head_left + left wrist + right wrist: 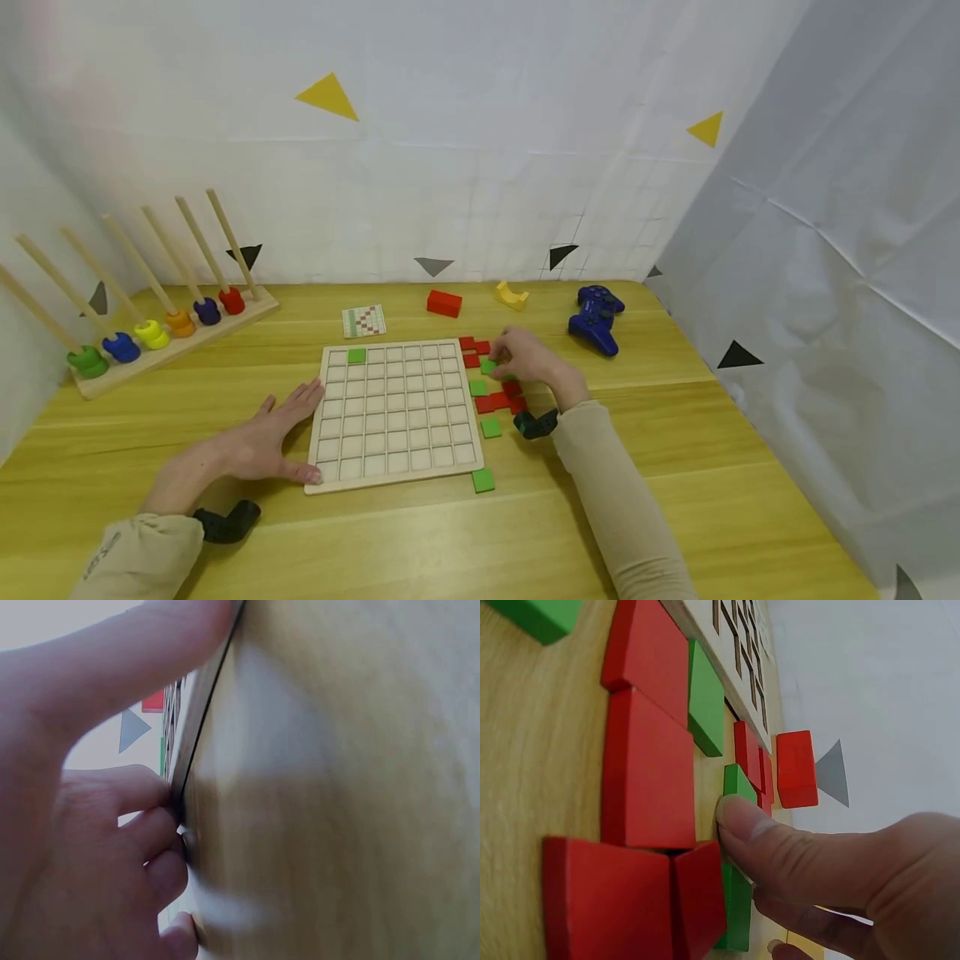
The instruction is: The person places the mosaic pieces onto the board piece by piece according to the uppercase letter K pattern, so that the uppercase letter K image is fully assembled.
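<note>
As the spread left hand (264, 437) touches the board (397, 408), the right hand (523, 357) apparently pinches a tile (736, 782).

Wooden peg stand (178, 345) far left: 7 pegs (172, 255), coloured rings (152, 335) on 6. Red block (444, 303), yellow arch (511, 298), blue gamepad (595, 320) along back of table (712, 500). White backdrop (487, 75) behind, 2 yellow triangles (332, 97).

- Beige left sleeve (142, 554) and matching right sleeve (622, 500), both creased
- Small dark lettering (102, 557) printed on the left one
- Black left wrist camera (231, 522), black right wrist camera (536, 424)
</note>
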Demonstrator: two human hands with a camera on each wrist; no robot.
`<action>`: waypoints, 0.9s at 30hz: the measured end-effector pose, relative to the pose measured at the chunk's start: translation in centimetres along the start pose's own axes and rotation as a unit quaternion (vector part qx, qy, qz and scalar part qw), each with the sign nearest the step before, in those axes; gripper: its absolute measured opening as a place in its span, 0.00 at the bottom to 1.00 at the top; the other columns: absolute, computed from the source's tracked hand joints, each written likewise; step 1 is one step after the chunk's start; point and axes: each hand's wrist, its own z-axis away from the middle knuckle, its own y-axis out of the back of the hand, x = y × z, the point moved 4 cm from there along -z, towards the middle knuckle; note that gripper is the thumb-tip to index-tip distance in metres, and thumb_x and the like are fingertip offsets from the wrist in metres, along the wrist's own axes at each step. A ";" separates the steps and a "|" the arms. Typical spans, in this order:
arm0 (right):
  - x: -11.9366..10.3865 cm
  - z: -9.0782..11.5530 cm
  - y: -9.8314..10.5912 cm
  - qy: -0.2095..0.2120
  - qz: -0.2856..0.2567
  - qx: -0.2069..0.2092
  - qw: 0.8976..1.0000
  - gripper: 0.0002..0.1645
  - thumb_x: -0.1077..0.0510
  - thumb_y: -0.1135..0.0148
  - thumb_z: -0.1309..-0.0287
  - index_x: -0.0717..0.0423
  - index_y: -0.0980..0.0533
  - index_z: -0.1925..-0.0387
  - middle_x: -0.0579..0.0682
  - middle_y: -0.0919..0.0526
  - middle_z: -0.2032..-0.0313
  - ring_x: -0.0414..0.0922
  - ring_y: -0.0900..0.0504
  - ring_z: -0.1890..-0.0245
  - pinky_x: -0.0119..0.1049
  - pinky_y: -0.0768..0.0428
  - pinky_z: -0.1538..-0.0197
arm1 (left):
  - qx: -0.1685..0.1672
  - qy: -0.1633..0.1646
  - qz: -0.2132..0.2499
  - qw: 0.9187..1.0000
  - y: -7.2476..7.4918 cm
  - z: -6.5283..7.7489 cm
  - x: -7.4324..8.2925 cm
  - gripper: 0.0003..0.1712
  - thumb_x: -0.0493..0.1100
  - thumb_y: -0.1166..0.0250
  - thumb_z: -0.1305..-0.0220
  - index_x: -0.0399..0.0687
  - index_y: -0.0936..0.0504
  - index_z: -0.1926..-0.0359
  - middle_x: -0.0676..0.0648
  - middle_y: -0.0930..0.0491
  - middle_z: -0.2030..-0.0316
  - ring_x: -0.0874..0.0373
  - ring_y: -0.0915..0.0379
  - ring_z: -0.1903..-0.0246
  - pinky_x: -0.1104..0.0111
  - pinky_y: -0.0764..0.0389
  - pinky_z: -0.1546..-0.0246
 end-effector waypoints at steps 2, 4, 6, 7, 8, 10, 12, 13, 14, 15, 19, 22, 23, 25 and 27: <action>0.0 0.0 -0.1 0.001 0.008 -0.002 1.000 0.10 0.58 0.28 0.42 0.58 0.19 0.61 0.53 0.25 0.58 0.48 0.26 0.60 0.41 0.23 0.52 | -0.001 -0.003 0.001 1.000 -0.1 0.0 0.0 0.71 0.62 0.24 0.51 0.32 0.56 0.22 0.31 0.64 0.22 0.31 0.72 0.24 0.32 0.72 0.31; 0.0 -0.1 -0.1 0.000 0.014 -0.003 1.000 0.10 0.57 0.28 0.42 0.58 0.19 0.61 0.52 0.25 0.58 0.47 0.26 0.59 0.41 0.23 0.51 | -0.002 -0.005 0.003 1.000 -0.1 0.1 0.1 0.70 0.61 0.24 0.51 0.32 0.56 0.23 0.31 0.64 0.22 0.31 0.72 0.24 0.32 0.72 0.31; 0.0 -0.1 -0.2 0.001 0.018 -0.002 1.000 0.11 0.57 0.28 0.41 0.58 0.20 0.61 0.52 0.25 0.58 0.47 0.26 0.59 0.41 0.22 0.51 | -0.001 -0.005 0.003 1.000 -0.1 0.1 0.1 0.70 0.61 0.23 0.51 0.32 0.56 0.23 0.31 0.64 0.22 0.31 0.72 0.24 0.31 0.72 0.31; 0.0 -0.1 -0.2 0.002 0.020 -0.002 1.000 0.11 0.57 0.29 0.41 0.58 0.20 0.60 0.52 0.25 0.58 0.47 0.25 0.59 0.41 0.22 0.51 | -0.001 -0.007 0.005 1.000 -0.1 0.1 0.1 0.70 0.61 0.23 0.51 0.31 0.56 0.23 0.30 0.64 0.22 0.30 0.72 0.24 0.31 0.72 0.31; 0.1 -0.1 -0.2 0.003 0.021 -0.002 1.000 0.11 0.57 0.29 0.40 0.58 0.20 0.60 0.52 0.25 0.58 0.47 0.25 0.59 0.41 0.22 0.51 | -0.001 -0.005 0.003 1.000 -0.1 0.1 0.1 0.70 0.61 0.24 0.51 0.32 0.56 0.23 0.31 0.64 0.22 0.31 0.72 0.24 0.31 0.72 0.31; 0.1 0.0 -0.2 0.004 0.020 -0.004 1.000 0.11 0.56 0.30 0.39 0.58 0.20 0.59 0.52 0.25 0.57 0.47 0.25 0.59 0.42 0.22 0.51 | 0.000 -0.005 0.002 1.000 -0.1 0.1 0.1 0.71 0.62 0.24 0.51 0.32 0.56 0.23 0.31 0.64 0.22 0.31 0.72 0.24 0.32 0.72 0.31; 0.1 0.0 -0.2 0.004 0.020 -0.007 1.000 0.11 0.56 0.31 0.38 0.58 0.20 0.58 0.52 0.25 0.56 0.47 0.25 0.58 0.42 0.22 0.51 | 0.000 -0.006 -0.001 1.000 -0.1 0.1 0.2 0.71 0.63 0.24 0.51 0.32 0.56 0.23 0.31 0.64 0.22 0.31 0.71 0.24 0.31 0.71 0.31; 0.2 0.0 -0.2 0.004 0.020 -0.008 1.000 0.11 0.55 0.32 0.37 0.58 0.21 0.58 0.52 0.25 0.56 0.47 0.25 0.58 0.42 0.22 0.51 | 0.000 -0.007 0.000 1.000 -0.1 0.1 0.2 0.71 0.63 0.24 0.51 0.32 0.56 0.23 0.31 0.64 0.22 0.31 0.71 0.24 0.31 0.71 0.31; 0.2 0.0 -0.2 0.003 0.019 -0.009 1.000 0.12 0.55 0.32 0.36 0.58 0.21 0.57 0.52 0.25 0.55 0.47 0.24 0.58 0.42 0.22 0.51 | 0.000 -0.005 -0.002 1.000 -0.1 0.1 0.1 0.71 0.63 0.24 0.51 0.32 0.56 0.22 0.31 0.64 0.22 0.31 0.72 0.24 0.32 0.72 0.31; 0.3 0.0 -0.2 0.002 0.018 -0.009 1.000 0.12 0.55 0.33 0.36 0.58 0.21 0.56 0.53 0.25 0.55 0.47 0.24 0.58 0.43 0.22 0.50 | 0.000 -0.006 -0.002 1.000 0.0 0.1 0.1 0.71 0.63 0.24 0.51 0.32 0.56 0.22 0.31 0.64 0.22 0.31 0.72 0.24 0.32 0.72 0.31; 0.4 -0.1 -0.1 0.001 0.017 -0.007 1.000 0.13 0.55 0.34 0.35 0.59 0.22 0.54 0.53 0.24 0.54 0.48 0.23 0.56 0.43 0.21 0.49 | -0.001 -0.001 0.001 1.000 0.1 0.1 0.1 0.71 0.63 0.24 0.51 0.32 0.56 0.22 0.31 0.64 0.22 0.31 0.72 0.24 0.32 0.73 0.31; 0.4 -0.1 -0.1 0.006 0.022 -0.004 1.000 0.15 0.55 0.34 0.35 0.60 0.23 0.53 0.53 0.23 0.54 0.48 0.22 0.55 0.44 0.21 0.48 | -0.002 -0.001 0.003 1.000 0.0 0.1 0.1 0.72 0.63 0.24 0.51 0.32 0.57 0.22 0.31 0.65 0.22 0.31 0.73 0.24 0.32 0.73 0.31; 0.3 -0.1 -0.1 0.007 0.022 -0.003 1.000 0.15 0.55 0.34 0.35 0.60 0.23 0.53 0.53 0.23 0.55 0.49 0.22 0.55 0.44 0.21 0.47 | -0.003 -0.001 0.004 1.000 0.0 0.1 0.1 0.72 0.63 0.24 0.51 0.32 0.57 0.22 0.31 0.65 0.22 0.31 0.73 0.24 0.32 0.73 0.31; 0.3 0.0 0.0 0.010 0.019 0.000 1.000 0.16 0.55 0.34 0.35 0.61 0.23 0.53 0.54 0.22 0.55 0.49 0.22 0.55 0.44 0.21 0.47 | -0.004 -0.004 0.005 1.000 -0.1 0.1 0.1 0.72 0.63 0.24 0.51 0.31 0.57 0.23 0.30 0.65 0.22 0.30 0.73 0.24 0.32 0.73 0.31; 0.3 0.1 0.1 0.008 0.008 0.003 1.000 0.16 0.56 0.34 0.35 0.62 0.23 0.52 0.54 0.22 0.55 0.49 0.22 0.55 0.44 0.21 0.48 | -0.003 -0.004 0.006 1.000 -0.1 0.1 0.1 0.72 0.63 0.24 0.51 0.31 0.57 0.23 0.30 0.65 0.22 0.30 0.74 0.24 0.32 0.73 0.31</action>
